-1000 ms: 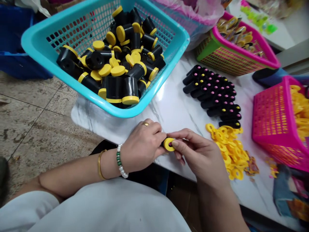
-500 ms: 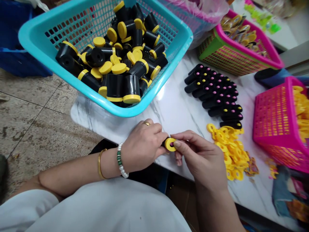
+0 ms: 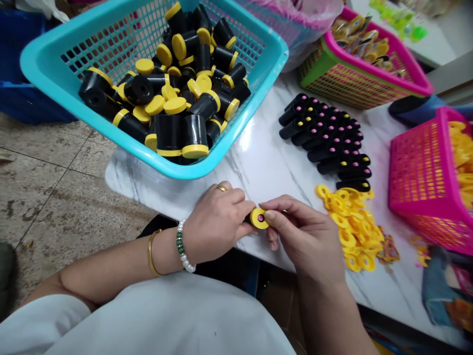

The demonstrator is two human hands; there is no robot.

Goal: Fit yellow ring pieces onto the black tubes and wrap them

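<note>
My left hand is closed around a black tube, most of which its fingers hide. A yellow ring sits at the tube's end, facing me, with a pink tip showing in its hole. My right hand pinches the ring's right edge between thumb and forefinger. Close to the right hand lies a heap of loose yellow rings. Behind that heap, several black tubes with pink or yellow tips lie in rows on the marbled table.
A turquoise basket of black cylinders with yellow caps stands at the table's back left. A pink-and-green basket is at the back right, and a pink basket of yellow parts on the right. Small scraps lie near the rings.
The view has shifted slightly, so the baskets appear a little further left. Both hands keep their hold; the ring at the tube's end has turned slightly, its pink tip now more centred.
</note>
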